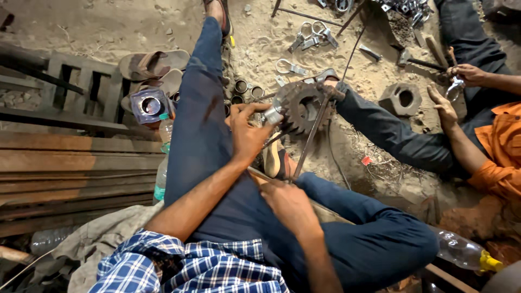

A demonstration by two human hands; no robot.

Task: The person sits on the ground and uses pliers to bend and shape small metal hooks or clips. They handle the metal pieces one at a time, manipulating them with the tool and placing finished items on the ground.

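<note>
A dirt-floor metal workshop: scattered clamps (312, 35), gear (302, 108), stacked steel bars (65, 163).

My blue-and-white checked cotton shirt sleeve (190, 266) sits above my dark navy cloth trousers (206, 125). The round toothed steel gear (304, 108) is dark grey with rusty brown patches. The person beside me wears an orange cloth shirt (502, 152). The sandy ground (108, 27) is pale tan.

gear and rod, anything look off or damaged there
The gear looks rusty and dirt-caked, and the thin rod across it runs slanted, not square to it. Loose rings and wrenches lie scattered in the sand. No breakage is clear.
</note>
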